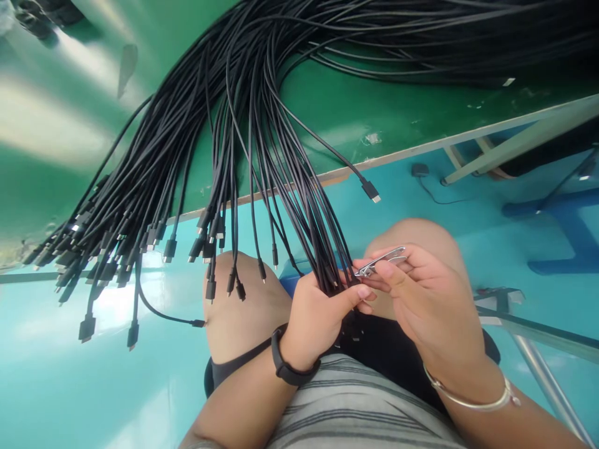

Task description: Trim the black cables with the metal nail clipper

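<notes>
A bunch of black USB cables (299, 187) hangs over the table edge toward my lap. My left hand (322, 312) is closed around the lower ends of this bunch, its thumb and fingers pinching near the connectors. In my right hand (421, 293) is a silver nail clipper (381, 262), held between thumb and fingers. The clipper's tip meets the cables just beside my left fingertips; what lies between its jaws is too small to tell. More cable ends with USB connectors (116, 249) dangle to the left. One loose connector (370, 189) sticks out to the right.
The green table (337, 118) carries the thick cable bundle, which runs off to the upper right. Beneath its edge are table legs (496, 156) and a small black adapter (420, 169) on the blue floor. A metal frame (538, 337) stands at my right.
</notes>
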Tool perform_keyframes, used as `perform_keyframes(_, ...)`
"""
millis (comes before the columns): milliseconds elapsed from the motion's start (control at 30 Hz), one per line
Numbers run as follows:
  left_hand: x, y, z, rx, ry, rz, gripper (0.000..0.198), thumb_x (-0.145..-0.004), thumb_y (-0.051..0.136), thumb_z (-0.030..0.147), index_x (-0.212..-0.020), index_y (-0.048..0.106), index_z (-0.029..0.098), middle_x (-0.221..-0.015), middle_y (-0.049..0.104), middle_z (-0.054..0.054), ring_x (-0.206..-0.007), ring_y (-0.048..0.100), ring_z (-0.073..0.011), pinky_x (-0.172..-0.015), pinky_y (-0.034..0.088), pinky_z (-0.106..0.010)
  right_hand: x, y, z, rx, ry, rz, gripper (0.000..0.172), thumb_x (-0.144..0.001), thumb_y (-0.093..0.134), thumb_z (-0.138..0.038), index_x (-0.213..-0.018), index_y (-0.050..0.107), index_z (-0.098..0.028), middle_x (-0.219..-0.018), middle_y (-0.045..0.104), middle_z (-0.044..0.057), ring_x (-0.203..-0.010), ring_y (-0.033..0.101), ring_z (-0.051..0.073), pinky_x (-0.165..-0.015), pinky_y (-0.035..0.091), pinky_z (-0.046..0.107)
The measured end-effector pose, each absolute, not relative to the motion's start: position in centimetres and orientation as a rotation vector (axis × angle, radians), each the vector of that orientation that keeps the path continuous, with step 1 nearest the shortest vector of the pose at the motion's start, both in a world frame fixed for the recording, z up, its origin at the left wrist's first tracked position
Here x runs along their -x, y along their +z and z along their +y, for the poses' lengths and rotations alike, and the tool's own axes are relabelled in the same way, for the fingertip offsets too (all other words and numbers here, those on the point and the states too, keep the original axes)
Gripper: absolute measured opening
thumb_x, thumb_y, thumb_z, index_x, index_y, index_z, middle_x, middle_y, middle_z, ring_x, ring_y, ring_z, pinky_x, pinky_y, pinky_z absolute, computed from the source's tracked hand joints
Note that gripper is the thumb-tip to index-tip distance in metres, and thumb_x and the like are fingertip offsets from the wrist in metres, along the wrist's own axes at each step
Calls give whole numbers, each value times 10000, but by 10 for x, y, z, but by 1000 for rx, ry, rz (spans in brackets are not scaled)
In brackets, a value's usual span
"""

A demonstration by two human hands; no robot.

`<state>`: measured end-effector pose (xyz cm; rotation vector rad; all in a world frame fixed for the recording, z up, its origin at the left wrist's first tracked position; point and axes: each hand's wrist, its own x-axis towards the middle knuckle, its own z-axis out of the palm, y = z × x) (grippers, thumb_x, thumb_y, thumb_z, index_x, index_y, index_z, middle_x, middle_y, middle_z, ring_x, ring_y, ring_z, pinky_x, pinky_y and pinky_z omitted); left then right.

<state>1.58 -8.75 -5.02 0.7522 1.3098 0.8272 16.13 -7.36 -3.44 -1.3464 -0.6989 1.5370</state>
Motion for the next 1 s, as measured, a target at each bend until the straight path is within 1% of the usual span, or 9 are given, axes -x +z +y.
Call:
perform_keyframes(167, -15, -53, -88, -762, 814, 1338, 118, -778, 738, 319, -832, 739, 214, -728, 749, -57, -715, 733, -306, -609, 614, -427, -161, -36, -74, 1375, 1474, -676, 158, -852, 719, -372, -903, 679, -227, -848, 756, 8, -812, 744, 158, -708, 630, 235)
perform_keyframes(300, -16, -53, -88, -720, 762, 1299, 163, -762, 748, 355, -851, 738, 219, -728, 755, -52, -695, 727, -295, -625, 618, -429, -161, -37, -73, 1329, 1496, -645, 156, -857, 716, -358, -916, 670, -221, -871, 760, 12, -790, 748, 142, -711, 628, 222)
perform_keyframes(433, -16, -53, -89, -706, 807, 1244, 190, -754, 745, 377, -861, 750, 221, -672, 743, -53, -644, 714, -285, -545, 607, -385, -162, -36, -72, 1304, 1550, -641, 158, -839, 736, -328, -925, 663, -217, -873, 758, 28, -800, 751, 181, -675, 638, 262)
perform_keyframes(533, -16, -53, -89, -691, 809, 1211, 194, -750, 742, 386, -855, 758, 224, -666, 740, -56, -636, 711, -292, -519, 601, -381, -163, -34, -71, 1312, 1574, -645, 138, -842, 729, -329, -902, 663, -224, -876, 755, 27, -790, 746, 193, -630, 637, 273)
perform_keyframes(667, -17, -54, -89, -695, 817, 1218, 198, -736, 750, 386, -857, 762, 230, -690, 748, -58, -662, 716, -307, -542, 606, -395, -164, -34, -69, 1292, 1587, -666, 157, -834, 733, -337, -883, 657, -209, -854, 743, 30, -743, 734, 185, -582, 624, 267)
perform_keyframes(800, -17, -54, -88, -640, 841, 1234, 172, -745, 744, 368, -840, 759, 225, -723, 756, -63, -696, 726, -314, -622, 613, -418, -165, -35, -70, 1289, 1597, -699, 176, -831, 737, -333, -907, 651, -201, -885, 742, 44, -708, 726, 184, -549, 619, 279)
perform_keyframes(900, -18, -52, -87, -603, 853, 1244, 153, -753, 737, 356, -827, 754, 224, -730, 757, -63, -699, 729, -314, -664, 612, -431, -166, -36, -71, 1337, 1557, -738, 160, -844, 725, -338, -902, 655, -206, -853, 742, 31, -757, 736, 183, -629, 634, 276)
perform_keyframes(1000, -20, -50, -85, -612, 827, 1241, 140, -739, 753, 343, -803, 749, 218, -741, 759, -65, -673, 725, -303, -666, 612, -428, -164, -37, -71, 1369, 1526, -720, 153, -864, 703, -360, -898, 655, -219, -828, 745, 12, -787, 743, 168, -699, 634, 257)
